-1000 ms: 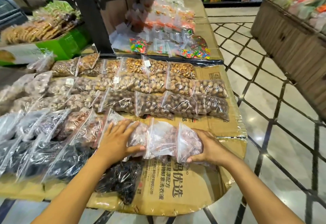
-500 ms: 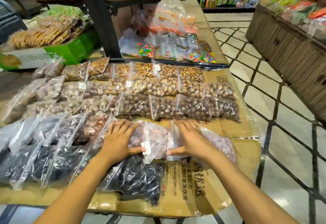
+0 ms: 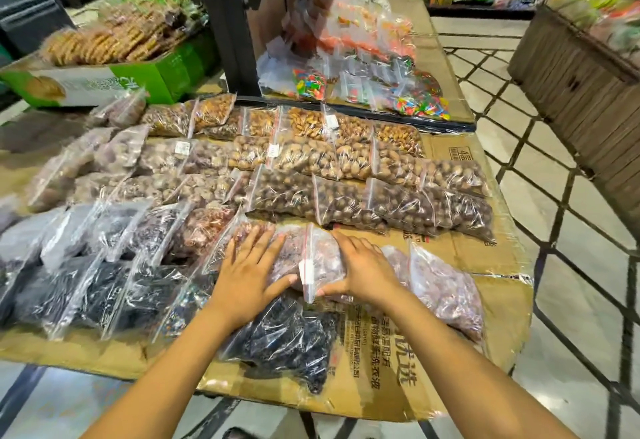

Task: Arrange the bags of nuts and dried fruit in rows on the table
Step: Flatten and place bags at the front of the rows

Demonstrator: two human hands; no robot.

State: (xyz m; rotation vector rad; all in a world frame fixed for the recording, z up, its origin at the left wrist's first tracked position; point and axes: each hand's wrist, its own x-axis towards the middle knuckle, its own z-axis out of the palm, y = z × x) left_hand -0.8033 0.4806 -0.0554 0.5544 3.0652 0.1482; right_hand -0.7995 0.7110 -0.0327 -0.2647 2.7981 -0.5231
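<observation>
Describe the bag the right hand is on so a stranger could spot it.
On the cardboard table, find the pinkish bags at front right. The bag lies under the right hand, beside the left hand; alone among them it shows a white label by its red zip line.

Brown flattened cardboard sheet point(image 3: 467, 251): I read "4层" at 1 o'clock, sideways "洗衣液" and "优选" at 5 o'clock. Small white bag sticker point(image 3: 182, 148) illegible.

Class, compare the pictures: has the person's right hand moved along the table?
Yes, leftward. The right hand was below the right end of the dark-nut row; now it lies below that row's middle, near the left hand.
</observation>
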